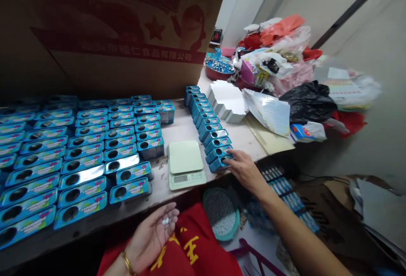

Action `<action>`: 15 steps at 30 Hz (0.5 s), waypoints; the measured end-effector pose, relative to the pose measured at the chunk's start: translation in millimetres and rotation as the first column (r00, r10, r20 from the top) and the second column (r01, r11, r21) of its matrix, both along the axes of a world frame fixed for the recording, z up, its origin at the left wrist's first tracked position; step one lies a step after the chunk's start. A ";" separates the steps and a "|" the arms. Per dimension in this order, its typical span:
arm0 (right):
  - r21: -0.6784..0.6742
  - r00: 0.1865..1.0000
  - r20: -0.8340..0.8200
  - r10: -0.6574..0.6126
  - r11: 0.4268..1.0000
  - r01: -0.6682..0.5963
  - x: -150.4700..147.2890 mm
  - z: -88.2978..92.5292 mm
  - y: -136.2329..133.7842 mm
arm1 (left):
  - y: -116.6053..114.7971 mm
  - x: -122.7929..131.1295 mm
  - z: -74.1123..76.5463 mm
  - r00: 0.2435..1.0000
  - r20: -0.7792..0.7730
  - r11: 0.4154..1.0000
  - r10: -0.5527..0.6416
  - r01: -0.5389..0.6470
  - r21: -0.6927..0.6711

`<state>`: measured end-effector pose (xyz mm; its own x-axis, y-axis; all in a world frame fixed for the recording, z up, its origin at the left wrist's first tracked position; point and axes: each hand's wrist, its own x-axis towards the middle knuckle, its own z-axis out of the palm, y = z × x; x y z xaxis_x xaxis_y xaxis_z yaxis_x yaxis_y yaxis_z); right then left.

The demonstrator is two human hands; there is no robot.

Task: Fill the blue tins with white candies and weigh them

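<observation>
My left hand (157,231) is turned palm up with its fingers slightly curled. A few small white pellets (165,221), which look like candies, lie in it. My right hand (244,168) reaches to the near end of a row of blue tins, its fingers closed at the right end of the nearest blue tin (217,164). That tin stands upright with a dark round hole in its top. Between my hands, on the table, lies a pale green kitchen scale (185,159). Its display is too small to read.
Many similar blue tins (83,164) stand in rows on the left. Below the table edge is a green basin (226,229) of white pellets. Behind are a large cardboard box (127,35), a stack of white card (226,98), a red bowl (218,73) and plastic bags (307,100).
</observation>
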<state>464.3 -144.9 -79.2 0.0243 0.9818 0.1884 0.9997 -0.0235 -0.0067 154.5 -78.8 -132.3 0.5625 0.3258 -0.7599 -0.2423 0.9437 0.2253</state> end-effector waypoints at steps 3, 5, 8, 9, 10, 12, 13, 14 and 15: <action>0.044 0.996 0.084 -0.030 0.999 0.026 -3.3 -7.6 0.5 | -8.5 -1.3 2.8 1.000 0.020 1.000 -0.004 0.003 0.021; 0.027 0.993 0.117 -0.002 1.000 -0.001 -4.6 0.3 0.2 | -12.8 -3.8 3.9 1.000 0.028 0.999 0.009 -0.010 0.036; -0.001 0.985 0.167 0.047 0.999 -0.048 -13.1 28.3 -1.4 | -17.2 -7.1 4.4 0.999 0.030 0.998 0.027 -0.029 0.058; -0.009 0.981 0.185 0.063 0.998 -0.062 -18.7 39.5 -0.6 | -18.2 -7.6 4.5 0.999 0.033 0.997 0.030 -0.033 0.065; -0.018 0.977 0.199 0.082 0.997 -0.080 -25.8 50.2 1.8 | -19.1 -7.9 4.5 0.999 0.037 0.997 0.032 -0.035 0.070; -0.042 0.970 0.206 0.132 0.991 -0.126 -42.5 66.9 12.8 | -20.5 -8.0 5.2 0.998 0.049 0.996 0.035 -0.039 0.080; -0.055 0.966 0.200 0.162 0.987 -0.154 -51.4 71.7 21.5 | -21.1 -7.8 5.8 0.998 0.053 0.996 0.037 -0.041 0.084; -0.065 0.963 0.192 0.191 0.981 -0.182 -60.0 73.7 31.8 | -21.6 -7.7 6.6 0.998 0.054 0.995 0.038 -0.043 0.087; -0.074 0.958 0.187 0.216 0.976 -0.206 -67.9 73.4 43.2 | -22.1 -7.7 7.5 0.998 0.052 0.995 0.038 -0.043 0.089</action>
